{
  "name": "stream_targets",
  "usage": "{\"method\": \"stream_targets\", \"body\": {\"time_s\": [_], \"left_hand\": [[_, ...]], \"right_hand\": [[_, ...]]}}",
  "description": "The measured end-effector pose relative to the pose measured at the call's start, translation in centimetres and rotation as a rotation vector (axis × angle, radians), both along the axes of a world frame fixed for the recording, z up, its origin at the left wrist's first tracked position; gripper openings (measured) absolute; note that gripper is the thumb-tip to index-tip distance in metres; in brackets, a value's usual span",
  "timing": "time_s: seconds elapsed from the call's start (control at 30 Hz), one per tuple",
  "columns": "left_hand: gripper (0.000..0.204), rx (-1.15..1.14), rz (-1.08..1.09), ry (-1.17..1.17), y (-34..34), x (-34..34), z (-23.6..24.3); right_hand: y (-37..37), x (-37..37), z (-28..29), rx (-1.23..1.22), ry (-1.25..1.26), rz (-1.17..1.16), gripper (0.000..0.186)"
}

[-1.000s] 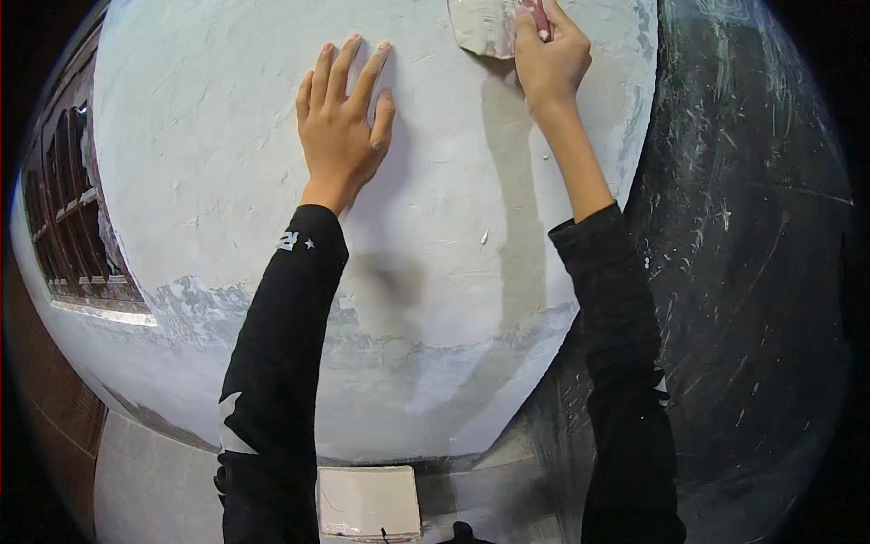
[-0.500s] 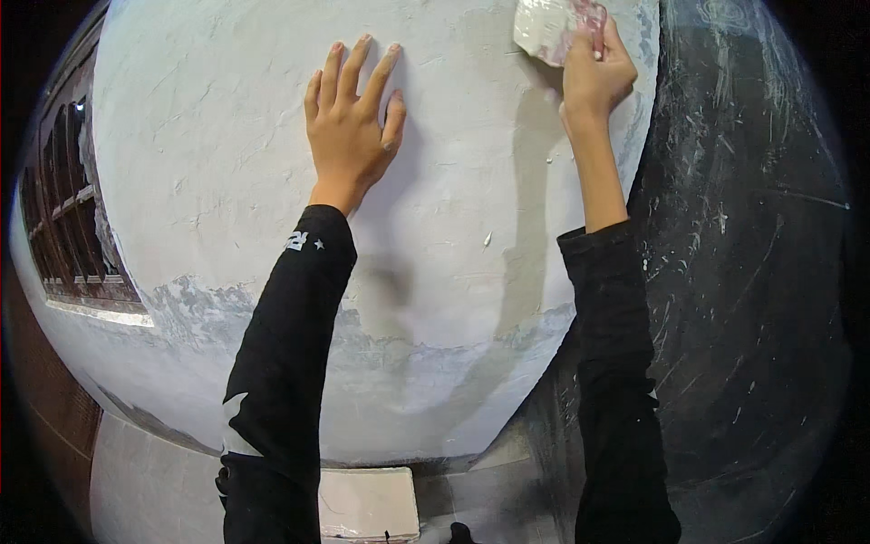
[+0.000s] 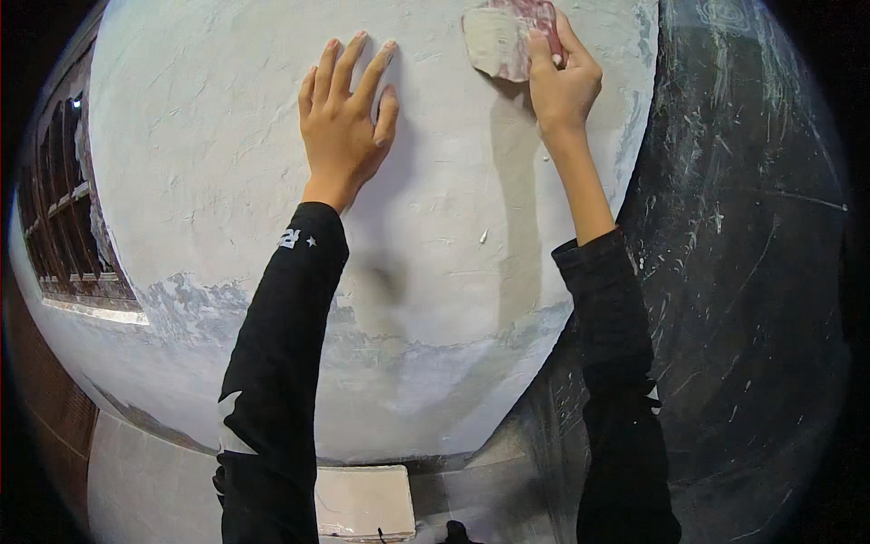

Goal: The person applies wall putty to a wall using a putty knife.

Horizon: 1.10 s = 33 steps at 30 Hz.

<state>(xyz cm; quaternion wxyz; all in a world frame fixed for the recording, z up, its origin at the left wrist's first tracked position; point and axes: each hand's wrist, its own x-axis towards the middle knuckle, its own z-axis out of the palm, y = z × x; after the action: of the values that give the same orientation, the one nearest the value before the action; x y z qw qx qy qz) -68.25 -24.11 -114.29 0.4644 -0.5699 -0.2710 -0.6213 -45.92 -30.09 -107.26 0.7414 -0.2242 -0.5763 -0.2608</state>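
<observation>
The person's right grip (image 3: pixel 566 91) is clamped on a scraper (image 3: pixel 497 43), thumb on the near side and fingers wrapped round its reddish part. The scraper is high on the white wall (image 3: pixel 435 299), nearer the wall's right edge than its left, and its broad face is coated in off-white paste. From this angle it is hard to say whether the blade actually touches the wall.

The left grip (image 3: pixel 346 136) is empty, its fingers apart and pointing up, palm toward the wall, well to the left of the scraper. Whitish smears mark some of the fingertips. Both arms wear black sleeves (image 3: pixel 281 335).

A small white blob (image 3: pixel 484 238) sticks to the wall below the scraper, beside the long shadow of the right arm. Toward the wall's lower edge runs a rough grey band (image 3: pixel 204 304). By the wall's left edge is a window (image 3: pixel 74 222) with dark bars; past its right edge stands a dark, white-streaked surface (image 3: pixel 752 272). On the floor (image 3: pixel 149 480), near the wall's lower edge, lies a pale block (image 3: pixel 364 500).
</observation>
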Motion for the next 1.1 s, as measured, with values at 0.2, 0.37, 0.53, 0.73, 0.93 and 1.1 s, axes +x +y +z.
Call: {"method": "stream_targets", "body": {"time_s": [0.2,0.37,0.53,0.73,0.93,1.1], "left_hand": [[0.050,0.004,-0.001,-0.010,-0.4,0.8,0.0],[0.051,0.013,-0.028,0.011,0.1,0.1,-0.1],[0.051,-0.006,0.014,-0.007,-0.3,0.7,-0.2],[0.051,0.027,-0.038,0.001,0.5,0.1,0.2],[0.051,0.012,-0.025,-0.001,-0.4,0.5,0.1],[0.050,0.022,-0.018,0.002,0.0,0.2,0.0]], "right_hand": [[0.8,5.4,0.5,0.118,0.147,0.113,0.042],[1.2,-0.3,-0.5,-0.025,0.090,0.002,0.042],[-0.1,3.1,-1.0,-0.010,0.286,0.341,0.042],[2.7,2.3,-1.8,0.028,0.125,0.049,0.043],[0.4,2.1,-1.3,0.079,0.142,0.316,0.041],[2.0,3.0,-2.0,0.037,0.056,-0.110,0.043]]}}
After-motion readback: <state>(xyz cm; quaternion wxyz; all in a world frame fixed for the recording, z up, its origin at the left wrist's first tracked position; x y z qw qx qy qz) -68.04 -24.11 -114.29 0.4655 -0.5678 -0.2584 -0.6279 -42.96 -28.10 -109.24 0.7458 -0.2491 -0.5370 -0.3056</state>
